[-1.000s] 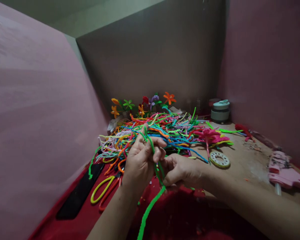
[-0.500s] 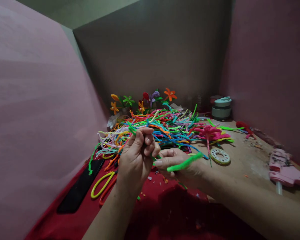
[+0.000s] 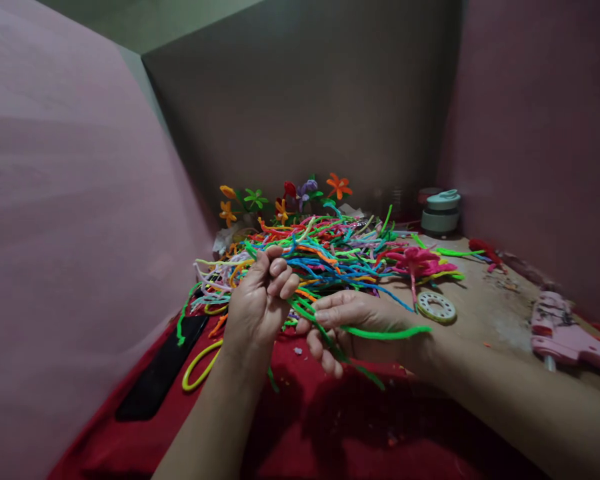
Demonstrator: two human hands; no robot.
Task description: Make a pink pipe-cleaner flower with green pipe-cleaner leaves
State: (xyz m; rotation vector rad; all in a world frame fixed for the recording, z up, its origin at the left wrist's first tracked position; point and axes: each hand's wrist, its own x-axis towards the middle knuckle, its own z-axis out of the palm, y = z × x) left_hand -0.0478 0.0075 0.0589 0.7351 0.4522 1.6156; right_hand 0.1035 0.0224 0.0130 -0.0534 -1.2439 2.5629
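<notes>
My left hand (image 3: 263, 293) is closed around green pipe cleaners, whose short ends poke out above the thumb. From beneath its fingers the long green pipe cleaners (image 3: 325, 333) run to the right. My right hand (image 3: 343, 320), beside and slightly lower, grips these strands between thumb and fingers, its lower fingers loosely curled. One strand lies across the right wrist, and another hangs down past the fingers. Behind both hands spreads a heap of many-coloured pipe cleaners (image 3: 350, 267). The exact pinch points are hidden by the fingers.
Pipe-cleaner flowers (image 3: 339, 185) stand at the back. On the right are a pink flower (image 3: 417, 261), a white ring-shaped spool (image 3: 436, 307), a pink glue gun (image 3: 563, 337) and a lidded jar (image 3: 440, 213). A black phone (image 3: 163, 370) and a yellow handle loop (image 3: 195, 373) lie left on red cloth.
My hands have moved slightly apart, and more of the green strands shows between them. The right hand's lower fingers have loosened, and the strand over its wrist has swung to nearly level.
</notes>
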